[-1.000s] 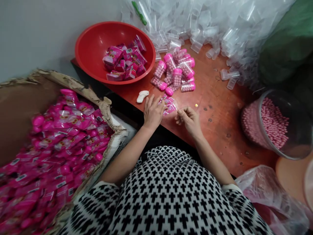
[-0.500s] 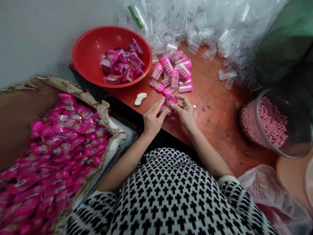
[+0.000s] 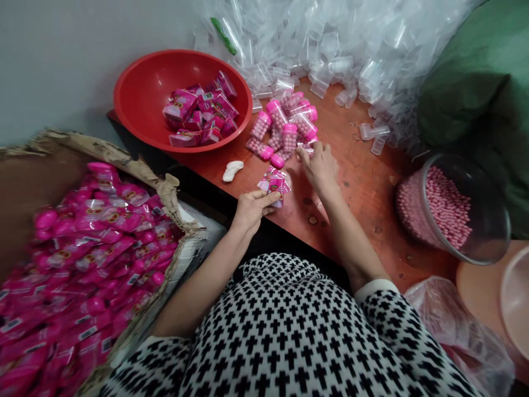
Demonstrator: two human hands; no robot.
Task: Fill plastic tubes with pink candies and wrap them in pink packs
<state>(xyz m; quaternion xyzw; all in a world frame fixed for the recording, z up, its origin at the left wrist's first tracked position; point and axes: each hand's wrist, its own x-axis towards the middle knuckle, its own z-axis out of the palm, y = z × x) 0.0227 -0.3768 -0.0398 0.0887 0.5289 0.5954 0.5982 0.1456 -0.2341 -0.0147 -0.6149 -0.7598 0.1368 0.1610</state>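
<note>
My left hand (image 3: 251,212) pinches a pink printed plastic wrapper (image 3: 274,184) between thumb and fingers, over the table's near edge. Its clear edges flare out at the top. Up and to the right, my right hand (image 3: 320,168) has its fingers closed around a small clear bottle of pink candy balls (image 3: 305,150) at the right side of a heap. The fingers partly cover that bottle. Other pink-capped candy bottles (image 3: 290,137) lie tumbled together just left of this hand.
A red bowl (image 3: 142,71) holds wrapped pink packs. At left, a torn carton (image 3: 165,187) is full of wrapped bottles. Empty clear bottles (image 3: 343,66) pile up behind. At right stands a tub (image 3: 417,204) of pink balls. A white lump (image 3: 232,171) lies on the table (image 3: 363,193).
My right hand has let go of the wrapper and moved up to the bottle heap, closing on a bottle. My left hand keeps the wrapper, now slightly lower. The whole view has shifted a little.
</note>
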